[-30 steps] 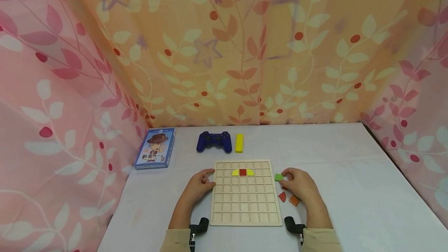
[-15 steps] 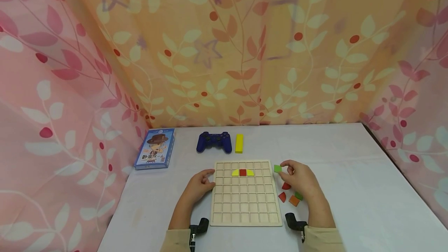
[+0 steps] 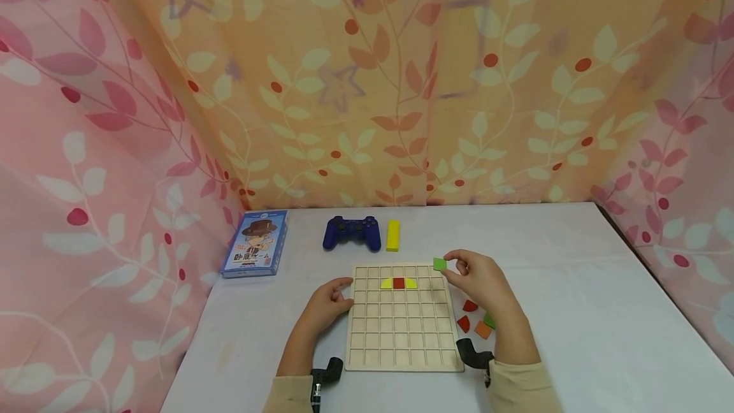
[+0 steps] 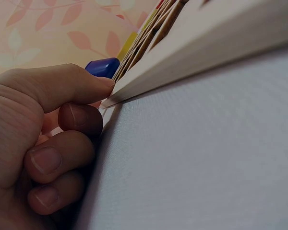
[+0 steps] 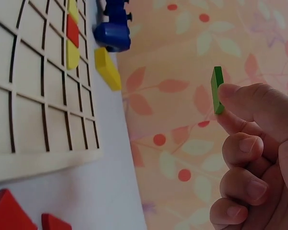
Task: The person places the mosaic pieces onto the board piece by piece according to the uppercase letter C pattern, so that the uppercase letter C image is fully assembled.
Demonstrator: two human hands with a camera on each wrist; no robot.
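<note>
My right hand [image 3: 476,278] pinches a green square tile [image 3: 439,264] between thumb and fingertips, over the top right corner of the pale wooden grid board [image 3: 401,341]. In the right wrist view that green tile [image 5: 216,91] is seen nearly edge-on, raised, with the other fingers curled below. On the board a red square [image 3: 398,283] lies between two yellow rounded pieces [image 3: 411,283]. My left hand [image 3: 325,303] touches the board's left edge with thumb and forefinger. The left wrist view shows the thumb [image 4: 81,86] against that edge and the remaining fingers bent in, clear of the board.
Right of the board lie two red wedge pieces [image 3: 464,324], an orange square [image 3: 483,329] and a green piece [image 3: 489,320]. Behind it are a blue game controller [image 3: 352,233] and a yellow block [image 3: 392,236]. A blue box [image 3: 254,244] stands at back left.
My right hand has carried the green tile up and left, from beside the board to its top right corner, uncovering the loose pieces. The left hand has stayed put.
</note>
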